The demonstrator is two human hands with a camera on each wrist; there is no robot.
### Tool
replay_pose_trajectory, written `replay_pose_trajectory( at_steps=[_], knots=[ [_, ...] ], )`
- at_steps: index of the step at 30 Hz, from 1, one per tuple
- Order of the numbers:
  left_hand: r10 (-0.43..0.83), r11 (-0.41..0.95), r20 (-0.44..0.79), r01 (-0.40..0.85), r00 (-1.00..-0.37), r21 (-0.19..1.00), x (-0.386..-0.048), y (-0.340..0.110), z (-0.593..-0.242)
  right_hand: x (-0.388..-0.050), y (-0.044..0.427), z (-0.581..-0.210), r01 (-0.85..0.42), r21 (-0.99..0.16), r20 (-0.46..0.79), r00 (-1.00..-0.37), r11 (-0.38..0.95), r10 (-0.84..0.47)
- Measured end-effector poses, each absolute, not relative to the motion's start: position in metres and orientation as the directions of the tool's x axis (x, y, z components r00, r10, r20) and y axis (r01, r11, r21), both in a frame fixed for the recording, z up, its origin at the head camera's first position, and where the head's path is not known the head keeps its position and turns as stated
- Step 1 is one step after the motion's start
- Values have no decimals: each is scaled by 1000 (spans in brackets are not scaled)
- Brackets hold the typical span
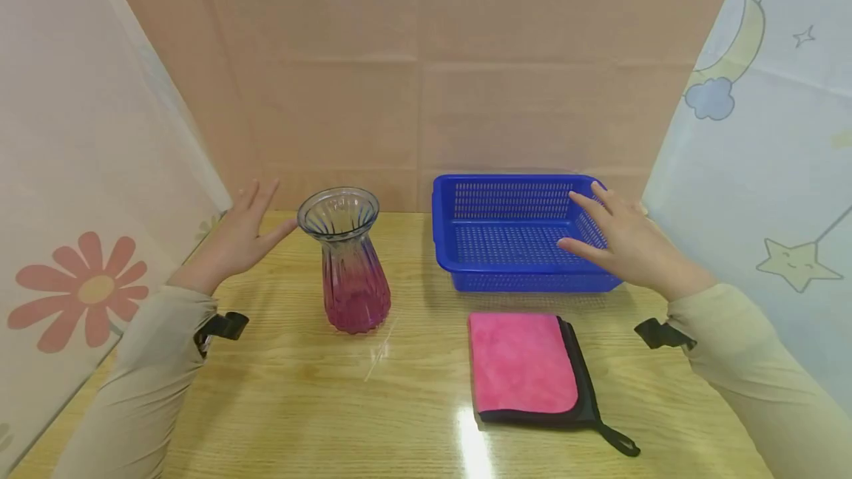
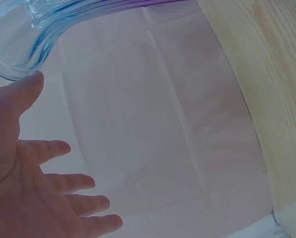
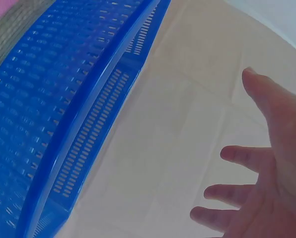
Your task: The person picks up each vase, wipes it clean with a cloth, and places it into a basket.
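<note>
A ribbed glass vase [image 1: 356, 279], clear bluish at its flared rim and pink at the base, stands upright on the table. Just left of the rim is my left hand [image 1: 242, 235], its fingers spread and holding nothing; the left wrist view shows the thumb close to the vase rim [image 2: 14, 69], contact unclear. My right hand [image 1: 629, 242], also empty with fingers extended, hovers by the right end of a blue perforated plastic basket [image 1: 526, 281]. In the right wrist view the basket [image 3: 63, 114] lies apart from the fingers. A folded pink cloth [image 1: 522, 364] with black edging lies before the basket.
The cloth's black hanging loop [image 1: 619, 440] points toward the front right. A wooden table [image 1: 299, 412] bears everything. Behind it rises a beige backdrop [image 1: 333, 109], with printed curtains at the left [image 1: 73, 168] and right [image 1: 792, 168].
</note>
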State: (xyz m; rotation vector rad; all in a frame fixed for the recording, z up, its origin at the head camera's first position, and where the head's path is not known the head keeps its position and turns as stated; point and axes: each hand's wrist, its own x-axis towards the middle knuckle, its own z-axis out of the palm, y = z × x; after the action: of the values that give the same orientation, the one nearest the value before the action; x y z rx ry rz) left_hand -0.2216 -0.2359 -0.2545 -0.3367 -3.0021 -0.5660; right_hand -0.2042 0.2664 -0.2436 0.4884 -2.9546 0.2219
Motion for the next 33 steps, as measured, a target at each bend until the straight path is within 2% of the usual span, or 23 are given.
replay_pose_trajectory(
  at_steps=[3, 12, 20, 27, 33],
  knots=[
    [199, 898, 107, 225, -974, 379, -219, -236, -253, -201, 263, -243, -362, -112, 186, -922, 926, -338],
    [230, 885, 96, 249, -969, 394, -212, -237, -255, -189, 253, -249, -446, -180, 209, -889, 877, -409],
    [323, 818, 98, 330, -941, 471, -205, -237, -265, -179, 242, -261, -537, -125, 310, -820, 835, -481],
    [352, 806, 77, 344, -933, 483, -199, -231, -267, -169, 233, -269, -594, -83, 322, -776, 800, -542],
    [358, 803, 44, 332, -933, 494, -196, -227, -271, -162, 224, -279, -676, -9, 354, -691, 737, -630]
  ],
)
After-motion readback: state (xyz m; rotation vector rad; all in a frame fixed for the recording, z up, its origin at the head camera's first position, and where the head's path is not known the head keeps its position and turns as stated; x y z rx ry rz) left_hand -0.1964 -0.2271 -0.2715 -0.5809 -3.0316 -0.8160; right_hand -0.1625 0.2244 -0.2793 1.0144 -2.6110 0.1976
